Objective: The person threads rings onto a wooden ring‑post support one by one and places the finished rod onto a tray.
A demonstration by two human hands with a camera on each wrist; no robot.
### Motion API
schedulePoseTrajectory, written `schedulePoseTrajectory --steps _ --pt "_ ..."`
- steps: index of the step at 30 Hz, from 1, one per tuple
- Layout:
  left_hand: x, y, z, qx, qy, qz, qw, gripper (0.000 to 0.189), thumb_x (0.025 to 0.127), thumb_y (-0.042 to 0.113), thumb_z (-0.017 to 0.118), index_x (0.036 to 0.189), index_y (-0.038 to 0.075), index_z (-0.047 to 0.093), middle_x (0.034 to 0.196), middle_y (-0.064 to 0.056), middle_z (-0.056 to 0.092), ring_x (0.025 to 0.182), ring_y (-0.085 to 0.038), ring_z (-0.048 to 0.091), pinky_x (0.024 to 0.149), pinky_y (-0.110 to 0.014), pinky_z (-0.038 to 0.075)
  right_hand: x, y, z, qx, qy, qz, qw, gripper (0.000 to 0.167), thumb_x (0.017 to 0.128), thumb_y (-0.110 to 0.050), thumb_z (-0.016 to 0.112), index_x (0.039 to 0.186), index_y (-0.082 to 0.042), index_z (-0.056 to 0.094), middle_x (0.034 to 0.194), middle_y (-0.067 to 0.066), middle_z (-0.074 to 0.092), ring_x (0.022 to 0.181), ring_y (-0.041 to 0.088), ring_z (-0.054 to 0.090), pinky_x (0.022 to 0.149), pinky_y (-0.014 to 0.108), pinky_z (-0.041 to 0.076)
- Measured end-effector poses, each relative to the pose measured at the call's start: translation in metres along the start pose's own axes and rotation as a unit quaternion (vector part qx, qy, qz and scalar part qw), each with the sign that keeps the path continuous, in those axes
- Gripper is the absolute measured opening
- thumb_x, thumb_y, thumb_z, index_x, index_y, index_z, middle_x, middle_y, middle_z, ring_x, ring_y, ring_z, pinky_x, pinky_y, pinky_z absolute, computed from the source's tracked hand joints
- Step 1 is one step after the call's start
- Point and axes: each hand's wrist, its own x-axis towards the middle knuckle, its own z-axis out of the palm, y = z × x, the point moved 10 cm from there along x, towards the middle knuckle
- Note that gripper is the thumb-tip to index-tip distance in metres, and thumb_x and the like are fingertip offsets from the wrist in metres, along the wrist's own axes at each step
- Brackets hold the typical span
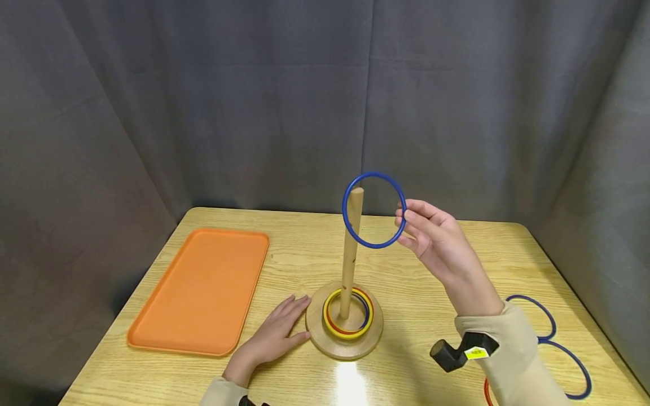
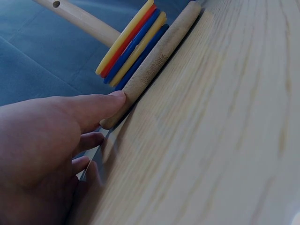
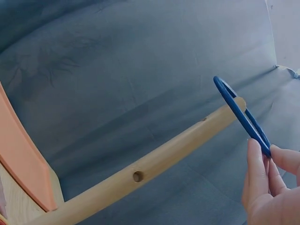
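My right hand [image 1: 439,239] pinches a blue ring [image 1: 374,246] at its right edge, with the ring held up on a slant at the top of a wooden post [image 1: 349,265]. The post's tip shows within the ring's outline; I cannot tell whether it passes through. On the round wooden base [image 1: 325,341], several yellow, red and blue rings [image 2: 126,40] lie stacked around the post's foot. My left hand [image 1: 274,335] lies on the table with its fingers extended, the thumb [image 2: 105,105] against the base's edge.
An orange tray [image 1: 203,287] lies on the table's left side. At the right, two blue rings [image 1: 576,363] and part of a red ring [image 1: 487,392] lie on the wood, partly behind my right sleeve [image 1: 513,349]. Grey curtains [image 1: 279,113] hang around the table [image 1: 411,338].
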Motion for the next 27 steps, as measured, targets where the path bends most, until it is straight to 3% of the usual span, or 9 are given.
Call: schedulePoseTrajectory --steps 27 --pt "-0.001 0.003 0.000 0.002 -0.004 0.001 1.0000 0.070 0.097 0.042 0.056 0.154 0.013 0.027 0.161 -0.007 0.026 0.150 -0.036 0.013 0.117 -0.064 0.016 -0.001 0.023 0.003 -0.026 0.015 0.027 0.9992 0.026 0.099 0.003 0.046 0.099 -0.010 0.068 0.090 0.000 0.072 0.082 0.009 0.068 0.072 0.022 0.059"
